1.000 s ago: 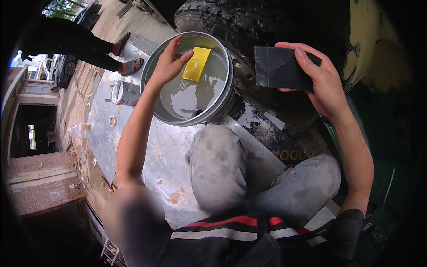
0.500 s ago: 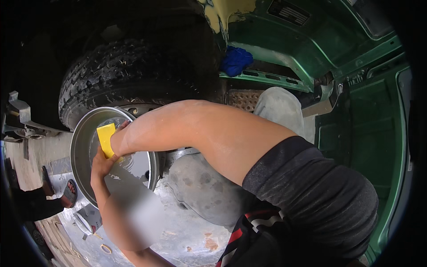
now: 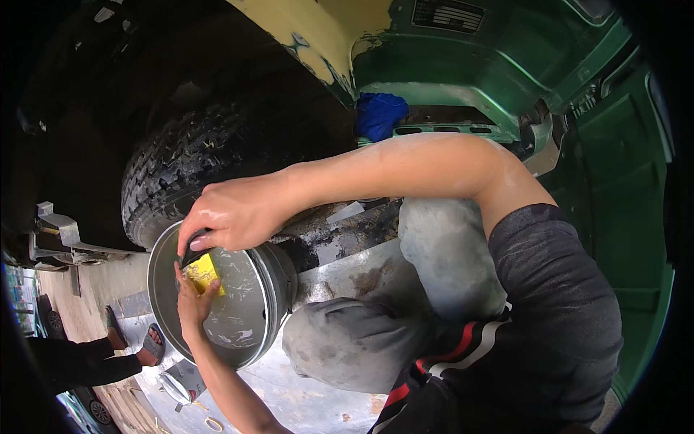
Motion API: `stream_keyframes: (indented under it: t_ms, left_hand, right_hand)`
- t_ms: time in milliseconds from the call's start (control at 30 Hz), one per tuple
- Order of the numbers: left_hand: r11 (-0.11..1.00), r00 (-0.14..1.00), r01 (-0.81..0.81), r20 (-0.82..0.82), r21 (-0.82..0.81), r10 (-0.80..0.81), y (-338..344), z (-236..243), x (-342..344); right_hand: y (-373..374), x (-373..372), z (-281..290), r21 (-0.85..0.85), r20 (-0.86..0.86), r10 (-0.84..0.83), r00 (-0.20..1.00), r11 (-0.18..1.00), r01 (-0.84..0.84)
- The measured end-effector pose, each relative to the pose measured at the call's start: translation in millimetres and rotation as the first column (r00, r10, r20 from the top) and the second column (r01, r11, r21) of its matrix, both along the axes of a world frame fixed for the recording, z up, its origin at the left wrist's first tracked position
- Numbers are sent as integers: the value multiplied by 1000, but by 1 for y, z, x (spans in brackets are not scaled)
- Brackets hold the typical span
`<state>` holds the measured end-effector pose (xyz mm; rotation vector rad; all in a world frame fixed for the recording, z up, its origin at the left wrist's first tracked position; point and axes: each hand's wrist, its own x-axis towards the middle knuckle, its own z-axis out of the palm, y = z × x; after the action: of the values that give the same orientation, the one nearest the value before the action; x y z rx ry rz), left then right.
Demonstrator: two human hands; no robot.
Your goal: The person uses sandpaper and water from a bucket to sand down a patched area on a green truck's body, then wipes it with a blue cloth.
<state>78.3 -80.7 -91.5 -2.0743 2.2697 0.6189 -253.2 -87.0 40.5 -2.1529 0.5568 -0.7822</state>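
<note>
Yellow sponge [image 3: 202, 271] with a dark pad [image 3: 189, 254] above it, inside the tilted grey metal bucket [image 3: 271, 271].

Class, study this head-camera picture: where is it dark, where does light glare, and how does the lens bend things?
Head view: black fisheye corners ring the picture; the wheel arch above the tyre is in deep shadow; daylight shines on the wet right hand and forearm; pale reflections streak the grey bucket water; the green body panel edges curve near the rim.

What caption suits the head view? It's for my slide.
Both hands, left hand and right hand, hold a yellow sponge over a grey bucket beside a tyre.
</note>
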Motion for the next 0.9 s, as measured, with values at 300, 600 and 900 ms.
stream_keyframes:
  t_ms: [300, 600, 900]
  left_hand:
    - [994, 999, 43, 6, -96, -43, 24, 38, -27]
    - [893, 977, -14, -197, -449, -84, 17, 62, -106]
    - [881, 826, -336, -553, -333, 106, -22, 43, -108]
  right_hand:
    - [99, -290, -31, 620, 148, -971, 188, 239, 747]
    - [-72, -318, -18, -890, 317, -935, 160, -234, 391]
    - [-81, -341, -49, -933, 192, -945, 264, -93, 348]
